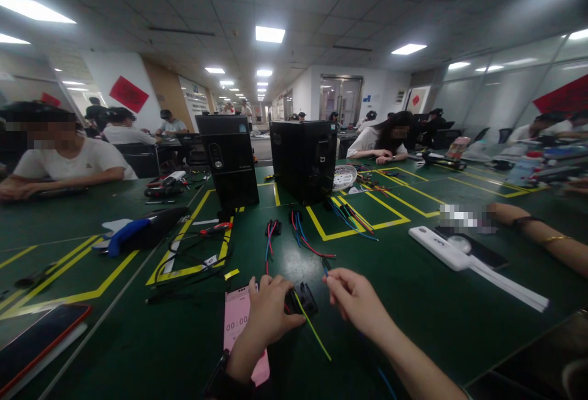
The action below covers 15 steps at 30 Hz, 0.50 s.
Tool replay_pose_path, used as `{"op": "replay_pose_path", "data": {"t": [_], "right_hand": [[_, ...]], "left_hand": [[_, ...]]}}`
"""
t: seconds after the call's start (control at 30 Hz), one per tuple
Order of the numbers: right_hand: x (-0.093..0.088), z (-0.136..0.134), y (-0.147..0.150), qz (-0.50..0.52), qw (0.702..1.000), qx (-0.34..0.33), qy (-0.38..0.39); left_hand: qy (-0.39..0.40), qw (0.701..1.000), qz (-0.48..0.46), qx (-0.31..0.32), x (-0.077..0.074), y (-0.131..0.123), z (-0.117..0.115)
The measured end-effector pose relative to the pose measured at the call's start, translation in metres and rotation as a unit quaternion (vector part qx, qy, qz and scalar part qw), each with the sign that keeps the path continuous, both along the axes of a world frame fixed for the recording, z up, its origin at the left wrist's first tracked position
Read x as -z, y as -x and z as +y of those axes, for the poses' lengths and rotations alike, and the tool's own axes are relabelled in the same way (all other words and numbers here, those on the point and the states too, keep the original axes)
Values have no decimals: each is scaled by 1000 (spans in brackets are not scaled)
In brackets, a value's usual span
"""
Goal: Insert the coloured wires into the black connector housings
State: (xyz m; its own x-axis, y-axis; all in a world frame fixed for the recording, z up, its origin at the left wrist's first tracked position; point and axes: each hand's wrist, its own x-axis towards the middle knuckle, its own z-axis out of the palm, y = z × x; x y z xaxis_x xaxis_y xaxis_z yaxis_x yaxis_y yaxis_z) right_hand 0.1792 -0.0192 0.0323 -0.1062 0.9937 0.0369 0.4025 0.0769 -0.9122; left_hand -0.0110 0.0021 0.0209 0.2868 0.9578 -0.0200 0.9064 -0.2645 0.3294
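My left hand (271,305) is closed at the left edge of a small black plastic connector piece (307,299), its fingers behind and its thumb in front. A yellow-green wire (316,332) runs from the piece toward me. My right hand (353,299) pinches a blue wire with a dark tip (325,265), just right of the piece and apart from it. Beneath my left hand and wrist lies a pink phone (236,326) showing a timer. Farther out are two black connectors, one with red and blue wires (272,228), the other with a similar bundle (298,225).
Two black computer-like towers (232,161) (301,161) stand at the back of the green table (367,351). Left are a screwdriver (217,228), a black cable (184,290) and a phone (41,351). Right lie a white device (438,248) and another person's arm (542,228).
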Motion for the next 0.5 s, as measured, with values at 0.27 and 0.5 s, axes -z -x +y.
{"op": "replay_pose_path", "data": {"t": [0.27, 0.5], "right_hand": [[-8, 45, -36, -230, 970, 66, -51], [-6, 33, -27, -296, 947, 74, -103]], "left_hand": [[-3, 1000, -1, -11, 2, 0, 2], [-14, 1000, -22, -13, 8, 6, -2]]}}
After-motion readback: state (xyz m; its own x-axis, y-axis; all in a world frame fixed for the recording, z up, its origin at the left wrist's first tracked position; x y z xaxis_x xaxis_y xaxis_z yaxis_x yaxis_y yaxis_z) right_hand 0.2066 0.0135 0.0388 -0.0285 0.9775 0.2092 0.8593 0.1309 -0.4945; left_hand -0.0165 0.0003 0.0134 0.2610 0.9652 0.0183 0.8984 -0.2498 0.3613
